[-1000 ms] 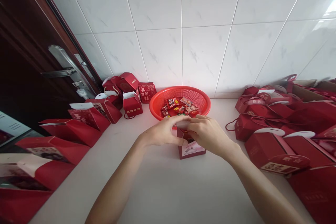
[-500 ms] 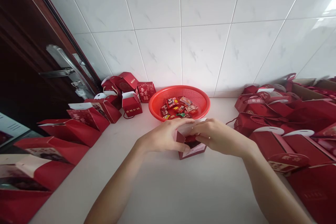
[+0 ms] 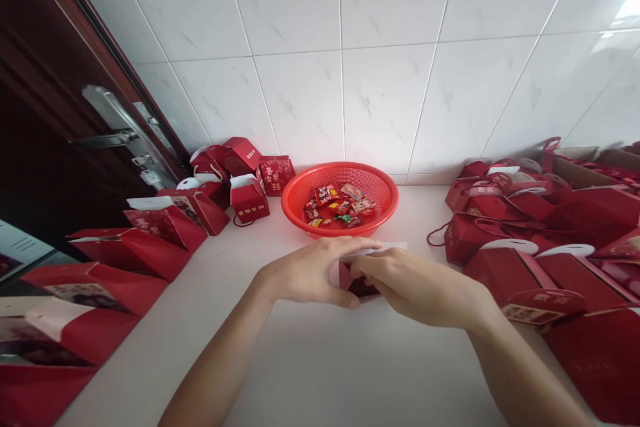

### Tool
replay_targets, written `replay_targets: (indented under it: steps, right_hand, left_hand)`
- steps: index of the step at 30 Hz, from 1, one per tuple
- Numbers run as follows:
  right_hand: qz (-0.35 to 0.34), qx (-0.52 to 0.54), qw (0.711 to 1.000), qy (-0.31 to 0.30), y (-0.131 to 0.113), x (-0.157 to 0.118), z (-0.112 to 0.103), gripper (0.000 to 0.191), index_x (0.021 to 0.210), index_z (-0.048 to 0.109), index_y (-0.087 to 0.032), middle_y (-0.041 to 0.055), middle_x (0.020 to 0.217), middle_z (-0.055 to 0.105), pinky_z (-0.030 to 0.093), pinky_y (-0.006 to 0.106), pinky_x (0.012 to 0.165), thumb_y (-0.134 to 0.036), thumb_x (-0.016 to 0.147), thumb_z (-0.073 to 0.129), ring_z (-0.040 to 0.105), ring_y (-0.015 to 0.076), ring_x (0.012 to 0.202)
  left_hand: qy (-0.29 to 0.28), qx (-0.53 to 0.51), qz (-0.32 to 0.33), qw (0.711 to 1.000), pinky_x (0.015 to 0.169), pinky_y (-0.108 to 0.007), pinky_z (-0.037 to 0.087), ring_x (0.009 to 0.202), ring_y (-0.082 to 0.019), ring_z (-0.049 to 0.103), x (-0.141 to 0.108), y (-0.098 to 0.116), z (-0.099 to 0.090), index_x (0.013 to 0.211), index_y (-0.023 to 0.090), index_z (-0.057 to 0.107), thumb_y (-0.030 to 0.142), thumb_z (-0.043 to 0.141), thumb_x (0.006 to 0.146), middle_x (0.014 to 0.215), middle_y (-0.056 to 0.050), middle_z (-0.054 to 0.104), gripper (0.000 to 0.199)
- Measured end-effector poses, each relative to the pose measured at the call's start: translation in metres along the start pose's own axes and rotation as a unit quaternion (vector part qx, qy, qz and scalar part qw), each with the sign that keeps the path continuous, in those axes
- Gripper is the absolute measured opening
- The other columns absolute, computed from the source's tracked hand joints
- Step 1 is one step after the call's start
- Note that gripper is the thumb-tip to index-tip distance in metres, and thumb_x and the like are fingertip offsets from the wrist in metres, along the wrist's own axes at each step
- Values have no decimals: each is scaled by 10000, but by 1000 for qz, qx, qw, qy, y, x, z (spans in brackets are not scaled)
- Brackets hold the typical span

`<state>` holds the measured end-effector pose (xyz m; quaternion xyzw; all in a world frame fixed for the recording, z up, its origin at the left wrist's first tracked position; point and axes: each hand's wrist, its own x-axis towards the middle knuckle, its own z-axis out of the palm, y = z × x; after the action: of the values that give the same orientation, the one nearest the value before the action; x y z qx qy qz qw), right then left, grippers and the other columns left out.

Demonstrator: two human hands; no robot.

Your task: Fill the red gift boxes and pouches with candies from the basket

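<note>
A small red gift box (image 3: 363,287) stands on the white tabletop, largely hidden behind my hands. My left hand (image 3: 313,271) wraps the box's left side, thumb at the front and fingers over the back edge. My right hand (image 3: 410,280) is at the box's top and right side, its fingers bent down at the opening; what the fingertips pinch is hidden. A pale flap (image 3: 393,246) shows behind the hands. Just beyond them is a red plastic colander (image 3: 291,203) with several wrapped candies (image 3: 353,192) in it.
Red boxes with raised tops (image 3: 135,247) line the left table edge, and more closed boxes (image 3: 250,197) stand at the back left. On the right lie many red gift boxes (image 3: 505,273), some with cords. A tiled wall (image 3: 390,107) rises behind; a dark door (image 3: 40,80) is at left.
My right hand has moved left and slightly down over the box, covering more of its front. My left hand keeps its hold on the box's left side.
</note>
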<state>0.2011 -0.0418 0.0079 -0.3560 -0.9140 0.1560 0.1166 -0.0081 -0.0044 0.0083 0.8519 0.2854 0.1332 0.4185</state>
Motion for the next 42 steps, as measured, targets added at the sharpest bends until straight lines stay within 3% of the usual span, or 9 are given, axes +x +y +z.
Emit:
replay_targets:
  steps: [5, 10, 15, 20, 25, 31, 42]
  right_hand:
    - [44, -31, 997, -55, -3, 2, 3, 333, 1004, 686, -154, 98, 1008, 742, 468, 289, 674, 30, 838, 463, 697, 218, 840]
    - [68, -57, 989, -121, -6, 4, 6, 322, 962, 705, -130, 111, 942, 749, 357, 262, 501, 41, 815, 475, 665, 178, 675]
    - [122, -28, 974, -187, -5, 15, 17, 279, 882, 724, -132, 91, 808, 727, 297, 254, 439, 13, 837, 489, 611, 155, 564]
    - [143, -9, 974, -177, -1, 20, 26, 226, 856, 726, -153, 79, 744, 697, 338, 256, 456, -46, 869, 528, 650, 184, 592]
    - [116, -13, 982, -150, 3, 23, 32, 241, 896, 732, -116, 149, 947, 733, 423, 276, 561, -29, 878, 508, 710, 223, 779]
    - [103, -31, 989, -106, 2, 19, 31, 324, 1092, 690, -82, 174, 1126, 718, 477, 276, 680, 7, 875, 467, 713, 234, 940]
    - [96, -60, 983, -144, 1, 24, 29, 275, 967, 714, -87, 156, 978, 742, 457, 285, 655, -38, 928, 446, 712, 234, 835]
  left_hand:
    - [-5, -6, 15, 1000, 1143, -421, 420, 1372, -287, 522, 0, 3, 2, 1502, 378, 471, 165, 799, 719, 1523, -9, 542, 875]
    - [-7, 27, 1, 1000, 1180, -397, 378, 1428, -282, 465, 2, 3, 1, 1490, 410, 483, 187, 815, 717, 1544, 27, 515, 870]
    - [-10, 37, 17, 999, 1196, -364, 354, 1445, -260, 448, 2, 3, 2, 1507, 443, 442, 213, 822, 731, 1555, 61, 497, 894]
    - [-9, 32, 19, 999, 1188, -405, 370, 1423, -280, 474, 2, 2, 3, 1523, 464, 399, 190, 825, 716, 1545, 55, 510, 953]
    - [-13, 50, 20, 998, 1200, -393, 351, 1437, -262, 454, 4, 5, 1, 1538, 476, 355, 153, 799, 732, 1566, 67, 480, 975]
    - [8, 64, 28, 998, 1170, -353, 385, 1420, -249, 469, 5, 0, 1, 1525, 459, 397, 136, 775, 739, 1543, 84, 508, 930]
    - [4, 66, 48, 997, 1167, -360, 404, 1416, -243, 486, 7, 0, -2, 1532, 457, 380, 131, 750, 768, 1565, 77, 480, 910]
